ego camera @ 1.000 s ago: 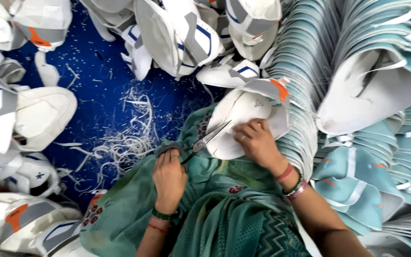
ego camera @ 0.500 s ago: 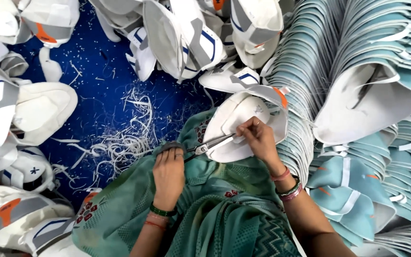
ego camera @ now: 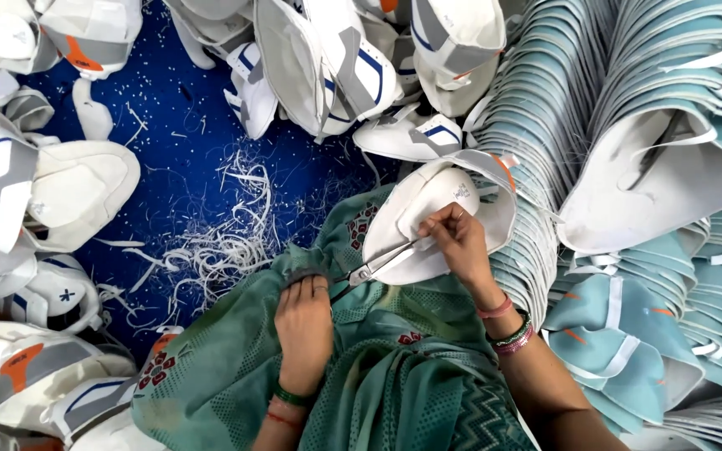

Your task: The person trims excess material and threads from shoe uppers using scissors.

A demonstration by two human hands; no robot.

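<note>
My left hand (ego camera: 304, 320) grips the dark handles of a pair of metal scissors (ego camera: 376, 266), whose blades point up and right onto a white shoe upper (ego camera: 428, 219). My right hand (ego camera: 460, 245) pinches the edge of that upper just above the blade tips and holds it over my lap. The upper is curved, white inside, with a grey rim and an orange tab at its right end. Green patterned cloth (ego camera: 361, 376) covers my lap below both hands.
Tall nested stacks of teal-lined uppers (ego camera: 628, 167) fill the right side. Loose white uppers with grey, blue and orange patches (ego camera: 43, 184) lie around the left and top. A heap of white thread-like trimmings (ego camera: 219, 242) lies on the blue floor sheet (ego camera: 177, 125).
The upper has been turned and drawn down closer to my lap. My right hand has shifted from its lower edge to its middle, and the scissor blades now lie flatter across it.
</note>
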